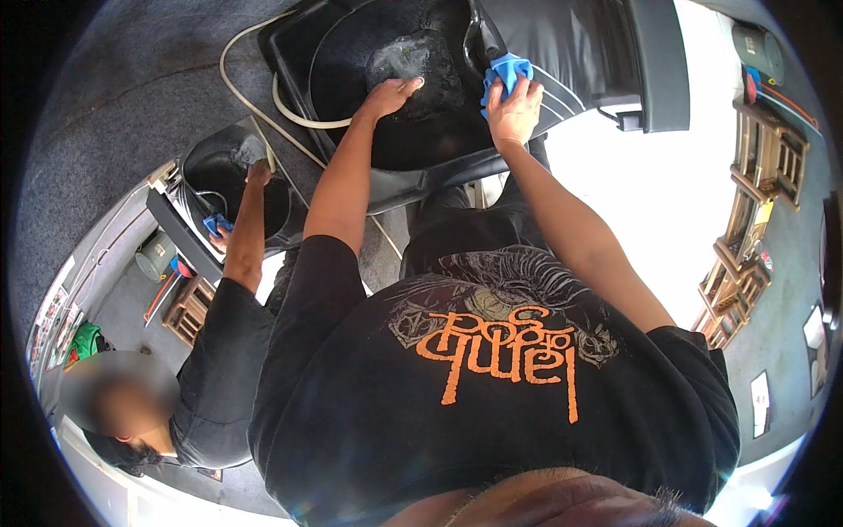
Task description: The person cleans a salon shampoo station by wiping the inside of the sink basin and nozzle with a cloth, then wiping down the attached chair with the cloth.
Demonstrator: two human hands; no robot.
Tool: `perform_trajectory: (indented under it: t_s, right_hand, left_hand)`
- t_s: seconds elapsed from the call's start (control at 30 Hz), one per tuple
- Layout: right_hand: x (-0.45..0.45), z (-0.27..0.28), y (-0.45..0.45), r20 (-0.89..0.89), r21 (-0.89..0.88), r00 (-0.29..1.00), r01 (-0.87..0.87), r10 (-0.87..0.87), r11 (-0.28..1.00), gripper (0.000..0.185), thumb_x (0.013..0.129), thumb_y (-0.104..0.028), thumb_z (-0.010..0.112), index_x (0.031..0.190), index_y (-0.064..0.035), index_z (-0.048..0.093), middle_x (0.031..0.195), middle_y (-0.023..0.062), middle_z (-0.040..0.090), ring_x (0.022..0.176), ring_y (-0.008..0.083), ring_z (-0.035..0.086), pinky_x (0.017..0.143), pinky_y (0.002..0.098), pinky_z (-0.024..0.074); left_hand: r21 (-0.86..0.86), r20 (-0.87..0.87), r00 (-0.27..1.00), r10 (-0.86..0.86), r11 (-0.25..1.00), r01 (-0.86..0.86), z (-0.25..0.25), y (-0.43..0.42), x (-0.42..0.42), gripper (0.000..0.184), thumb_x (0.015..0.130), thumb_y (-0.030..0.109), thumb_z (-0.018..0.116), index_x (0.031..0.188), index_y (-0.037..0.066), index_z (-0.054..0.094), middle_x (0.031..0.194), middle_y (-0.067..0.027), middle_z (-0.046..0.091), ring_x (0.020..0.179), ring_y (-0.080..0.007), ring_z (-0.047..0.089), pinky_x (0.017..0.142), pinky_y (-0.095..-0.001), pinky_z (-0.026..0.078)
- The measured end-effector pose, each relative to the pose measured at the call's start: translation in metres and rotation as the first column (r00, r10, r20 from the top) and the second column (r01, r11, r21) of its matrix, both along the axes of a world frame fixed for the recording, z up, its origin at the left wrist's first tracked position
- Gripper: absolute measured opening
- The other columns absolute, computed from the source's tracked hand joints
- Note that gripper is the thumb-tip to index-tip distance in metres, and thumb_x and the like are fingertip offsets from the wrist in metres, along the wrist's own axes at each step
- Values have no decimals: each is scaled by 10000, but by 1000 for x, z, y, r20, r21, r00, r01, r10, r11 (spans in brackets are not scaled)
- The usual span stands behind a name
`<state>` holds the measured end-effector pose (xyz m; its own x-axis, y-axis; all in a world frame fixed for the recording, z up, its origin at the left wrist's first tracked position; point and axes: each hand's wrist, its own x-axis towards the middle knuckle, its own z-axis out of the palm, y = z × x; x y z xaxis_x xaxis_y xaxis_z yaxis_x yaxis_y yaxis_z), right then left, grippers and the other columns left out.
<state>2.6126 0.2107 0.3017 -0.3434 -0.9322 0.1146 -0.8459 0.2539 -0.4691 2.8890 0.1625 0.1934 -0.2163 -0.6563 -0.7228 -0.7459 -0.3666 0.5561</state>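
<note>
over the black basin [347, 57]: the left hand [391, 97] reaches in above a wet, pale-streaked patch [399, 60].
left fingers: curled nearly closed; they appear to grip the pale hose [309, 123] near its end, though the hand hides most of that end.
pale hose: curves in from the left and meets the left wrist; a whitish tip at the fingers seems to point rightward, long axis roughly left to right.
why low in the bowl: probably so any water stays inside the walls.
at the basin's right rim: the right hand [516, 110] holds the blue cloth [509, 67] against the edge, beside the black seat [571, 35].
right fingers: half bent over the bunched cloth, likely for firm contact.
blue cloth: crumpled; its longer stretch runs away from the person, roughly along the rim.
</note>
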Motion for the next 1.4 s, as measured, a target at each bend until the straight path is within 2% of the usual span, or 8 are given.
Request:
perform_trajectory:
  t_s: [0.07,0.17,0.57,0.77,0.87,0.97,1.27,1.4]
  right_hand:
    - [-3,0,-1,17,-6,1000,17,-17,1000,435,921,-365,684,1199,-40,605,1119,220,553,1054,425,599,920,511,496]
    - [-3,-2,-1,27,11,999,31,-31,999,422,916,-368,689,1186,-53,611,1119,215,552,1055,425,600,920,514,490]
    - [-3,-1,-1,25,20,999,31,-31,999,418,914,-371,687,1177,-57,605,1103,211,547,1050,421,596,917,514,489]
    - [-5,-1,-1,17,4,1000,26,-26,1000,415,913,-371,689,1166,-51,609,1105,212,553,1044,420,601,907,516,494]
    - [-5,-2,-1,14,0,1000,28,-28,1000,412,913,-369,689,1161,-50,612,1103,213,555,1042,420,602,900,516,497]
    - [-5,-1,-2,19,-2,999,30,-30,1000,412,911,-368,690,1162,-51,612,1101,215,554,1043,421,600,900,517,496]
    - [-5,0,-1,29,2,999,35,-35,999,411,908,-362,689,1178,-61,611,1100,220,549,1051,425,590,916,517,485]
    - [-4,3,-1,39,16,999,34,-35,999,410,908,-361,688,1179,-62,613,1104,219,550,1055,424,591,919,514,486]
  left_hand:
    - [-28,19,1000,-6,1000,6,-2,-1,-2,833,955,767,422,1202,29,716,1264,-241,682,1243,-393,615,1044,-473,460]
    - [-47,20,1000,3,999,-2,-11,1,-1,711,1019,680,438,1076,34,728,1072,-133,731,1065,-275,675,953,-397,489]
    - [-51,38,999,-12,999,14,-1,-2,-2,762,1009,719,400,1033,29,722,1084,-162,725,1089,-292,666,961,-415,478]
    - [-8,-20,999,33,999,-33,-7,-3,-2,766,1015,710,397,1155,35,732,1149,-141,731,1134,-285,657,1009,-409,465]
    - [-18,-27,998,56,998,-56,-13,-2,-1,801,978,745,415,1157,36,741,1196,-203,720,1206,-358,640,1049,-438,460]
    - [2,-24,1000,20,1000,-20,-26,-3,3,807,976,751,412,1173,40,739,1196,-182,727,1198,-352,646,1046,-435,463]
    - [-44,-58,997,56,997,-59,-15,-2,0,815,973,757,402,1143,40,750,1157,-180,739,1167,-349,662,1025,-437,474]
    - [-23,-3,999,43,999,-43,-18,-3,1,796,977,749,412,1140,47,749,1150,-180,739,1159,-344,666,1019,-432,476]
